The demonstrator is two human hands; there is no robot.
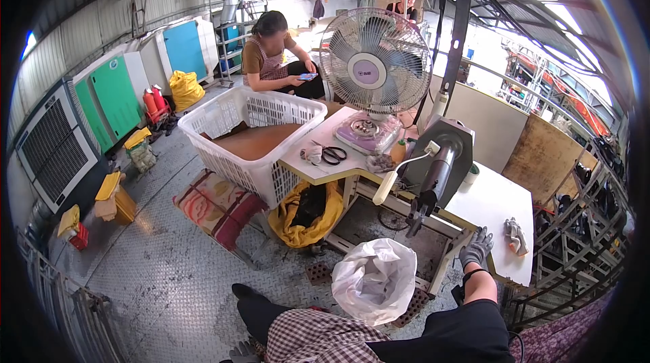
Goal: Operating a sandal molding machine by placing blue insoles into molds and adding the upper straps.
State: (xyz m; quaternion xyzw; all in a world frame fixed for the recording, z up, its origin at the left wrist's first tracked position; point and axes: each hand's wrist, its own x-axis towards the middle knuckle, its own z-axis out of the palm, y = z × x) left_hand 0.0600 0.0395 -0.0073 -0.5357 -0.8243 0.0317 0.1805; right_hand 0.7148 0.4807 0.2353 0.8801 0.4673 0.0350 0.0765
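Observation:
My right hand, in a grey glove, lies over the corner of the white worktable with its fingers stretched out and nothing in them. Beside it on the tabletop is a loose grey work glove with an orange patch. My left hand, also gloved, shows only in part at the lower edge, next to my checked apron; its fingers are mostly hidden. Ahead of me stands a dark machine with a cylindrical arm. An open white plastic bag sits below it, in front of my knees.
A desk fan and black scissors are on the left tabletop. The white crate holds brown sheets. Nearby are a cushioned stool and a yellow sack. A seated co-worker holds a phone; another person is farther back.

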